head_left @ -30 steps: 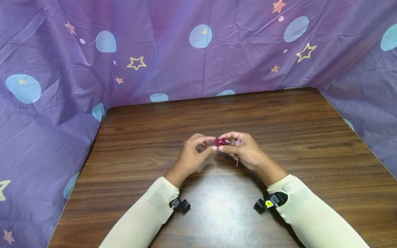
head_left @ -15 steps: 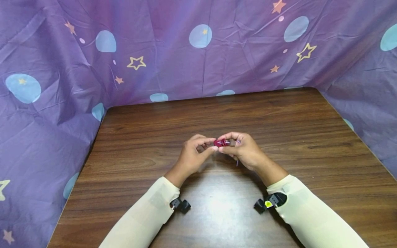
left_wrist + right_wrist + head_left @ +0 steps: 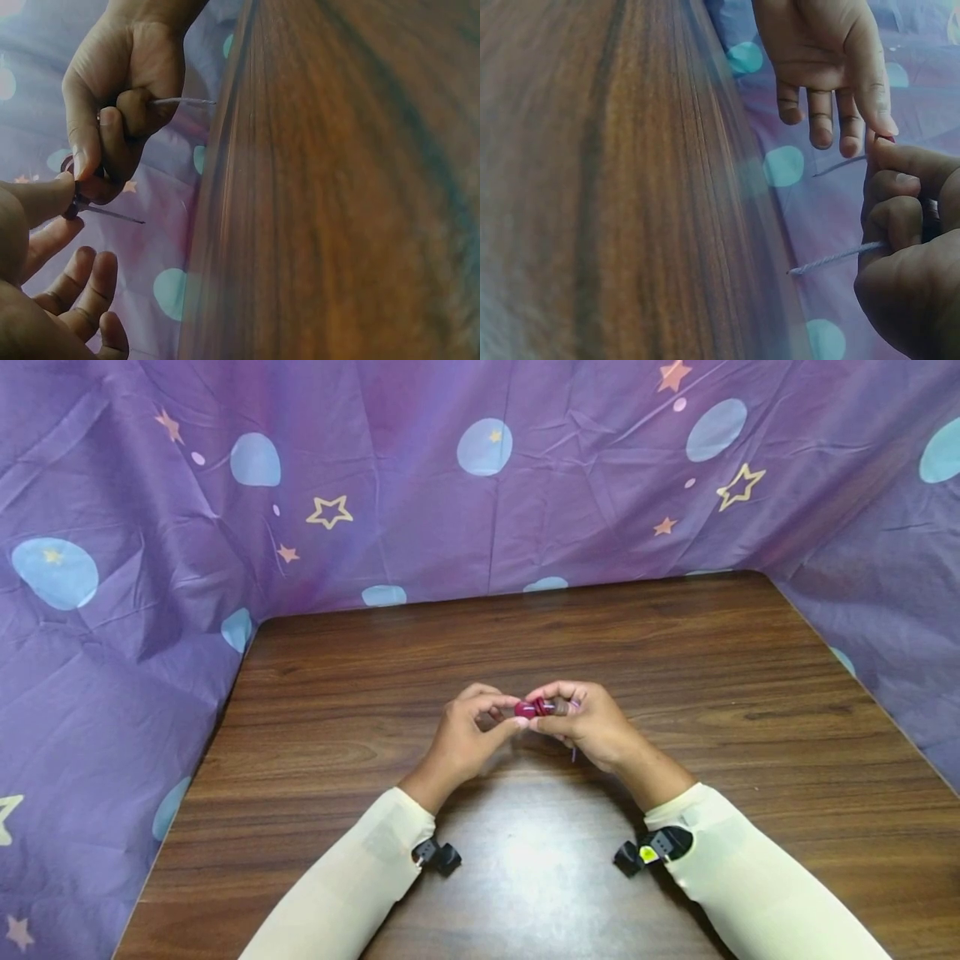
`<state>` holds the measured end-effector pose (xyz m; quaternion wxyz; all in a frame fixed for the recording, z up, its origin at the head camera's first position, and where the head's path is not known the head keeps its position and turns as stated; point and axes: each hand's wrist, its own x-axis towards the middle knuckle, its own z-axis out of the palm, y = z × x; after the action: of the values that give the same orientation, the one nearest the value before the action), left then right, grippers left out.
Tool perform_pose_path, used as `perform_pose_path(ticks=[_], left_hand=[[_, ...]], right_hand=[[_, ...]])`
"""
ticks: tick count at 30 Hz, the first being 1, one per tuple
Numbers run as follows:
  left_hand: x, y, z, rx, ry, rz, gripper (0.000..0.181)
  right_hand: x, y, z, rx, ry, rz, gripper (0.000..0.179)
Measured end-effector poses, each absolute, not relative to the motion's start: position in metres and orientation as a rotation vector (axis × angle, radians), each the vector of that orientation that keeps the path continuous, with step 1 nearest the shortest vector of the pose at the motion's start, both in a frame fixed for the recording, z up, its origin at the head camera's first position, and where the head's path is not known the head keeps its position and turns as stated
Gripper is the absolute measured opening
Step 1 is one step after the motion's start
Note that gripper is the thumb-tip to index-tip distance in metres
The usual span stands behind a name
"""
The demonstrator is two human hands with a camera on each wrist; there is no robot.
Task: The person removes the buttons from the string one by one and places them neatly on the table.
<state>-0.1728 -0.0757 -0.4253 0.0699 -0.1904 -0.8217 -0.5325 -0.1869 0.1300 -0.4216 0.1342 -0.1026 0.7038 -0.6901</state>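
In the head view, small dark red bead-like pieces (image 3: 524, 710) sit in a row between the two hands, with a pale purple cord (image 3: 832, 259) running through them. The left hand (image 3: 467, 731) pinches the leftmost red piece between thumb and index finger; its other fingers spread loosely in the left wrist view. My right hand (image 3: 592, 722) pinches the row from the other side, its lower fingers curled over the cord. A brown piece (image 3: 561, 707) shows between its fingers. One cord end juts from the right fist, another from beside the pinched pieces. Fingers hide much of the row.
Both hands are above a brown wood-grain table (image 3: 360, 677). A purple curtain (image 3: 420, 468) with stars and blue dots surrounds its back and sides. Black wrist cameras (image 3: 447, 858) are strapped over pale sleeves (image 3: 348, 868).
The leftmost red piece has shifted slightly left and down, deeper between the left fingertips. More of the row shows between the hands. The arms have barely moved.
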Motion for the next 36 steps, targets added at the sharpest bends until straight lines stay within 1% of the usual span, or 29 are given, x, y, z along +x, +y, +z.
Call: perform_pose_path(ticks=[7, 13, 18, 26, 29, 36], left_hand=[[-0.173, -0.077, -0.427, -0.595, -2.426, -1.605, 0.020], [-0.173, -0.078, -0.427, -0.616, -2.418, -1.566, 0.023], [-0.173, -0.078, -0.428, -0.619, -2.421, -1.568, 0.025], [-0.173, -0.075, -0.427, -0.652, -2.359, -1.612, 0.022], [-0.170, -0.073, -0.422, -0.683, -2.316, -1.644, 0.019], [-0.156, -0.073, -0.398, -0.723, -2.284, -1.657, 0.018]], right_hand=[[-0.187, 0.129, -0.421, -0.310, 2.020, -2.009, 0.034], [-0.186, 0.129, -0.420, -0.310, 2.007, -2.034, 0.030], [-0.186, 0.128, -0.420, -0.301, 2.007, -2.030, 0.029], [-0.187, 0.128, -0.422, -0.298, 2.002, -2.012, 0.030], [-0.187, 0.128, -0.422, -0.320, 1.987, -2.017, 0.030], [-0.187, 0.130, -0.420, -0.348, 1.912, -2.065, 0.034]])
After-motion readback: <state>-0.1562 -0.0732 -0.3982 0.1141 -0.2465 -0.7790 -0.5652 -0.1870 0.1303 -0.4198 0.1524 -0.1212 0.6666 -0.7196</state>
